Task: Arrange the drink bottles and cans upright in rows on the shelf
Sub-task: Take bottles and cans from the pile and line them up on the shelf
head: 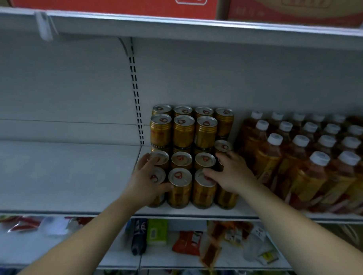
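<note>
Where the gold drink cans (183,133) were stood upright in rows on the white shelf (62,174), stacked two high at the back, the front-left can (157,174) was gripped by the left hand (143,182), its fingers curled round the far side and the thumb pressed to the front. The right hand (235,174) was laid with fingers nearly straight across the lids of the front right cans, nothing being clasped. White-capped amber drink bottles (303,172) were ranged upright just beside the cans.

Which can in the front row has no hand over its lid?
The second can from the left: its lid shows whole. The left hand lies over the first, the right hand over the other two.
</note>
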Demonstrator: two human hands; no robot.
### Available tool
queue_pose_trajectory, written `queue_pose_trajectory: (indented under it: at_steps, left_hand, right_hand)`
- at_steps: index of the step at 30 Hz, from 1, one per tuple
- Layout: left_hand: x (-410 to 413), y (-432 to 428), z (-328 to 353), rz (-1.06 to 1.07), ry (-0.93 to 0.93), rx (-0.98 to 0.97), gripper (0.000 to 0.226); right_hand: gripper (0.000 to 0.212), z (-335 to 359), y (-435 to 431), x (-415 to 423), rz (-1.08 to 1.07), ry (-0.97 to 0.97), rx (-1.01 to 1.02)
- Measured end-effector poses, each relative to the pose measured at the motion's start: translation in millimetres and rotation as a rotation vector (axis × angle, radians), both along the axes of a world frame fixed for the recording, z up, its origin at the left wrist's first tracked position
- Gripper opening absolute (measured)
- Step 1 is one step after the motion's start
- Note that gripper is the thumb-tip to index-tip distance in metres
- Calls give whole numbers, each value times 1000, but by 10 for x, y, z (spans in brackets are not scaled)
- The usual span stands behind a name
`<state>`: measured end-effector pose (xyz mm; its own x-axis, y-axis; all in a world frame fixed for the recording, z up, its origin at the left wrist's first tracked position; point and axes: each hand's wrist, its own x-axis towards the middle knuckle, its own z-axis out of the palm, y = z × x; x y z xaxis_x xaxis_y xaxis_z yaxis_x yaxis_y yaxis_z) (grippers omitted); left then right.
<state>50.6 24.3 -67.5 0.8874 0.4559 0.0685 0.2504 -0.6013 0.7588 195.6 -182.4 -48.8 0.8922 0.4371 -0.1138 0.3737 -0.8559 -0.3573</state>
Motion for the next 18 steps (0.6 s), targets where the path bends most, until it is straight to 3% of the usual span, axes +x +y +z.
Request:
queue_pose_trajectory:
  at_steps: [7,11,18]
  left_hand:
    - [25,86,-15,-54,76,126,98]
    - [5,136,242,-198,216,332,108]
    - [174,-414,827,-274,98,470,82]
  right_hand:
    - [95,55,9,-72,31,8,-107]
    - [93,312,17,-125,113,-76,-213]
    - [85,1067,-447,70,165,-342,-189]
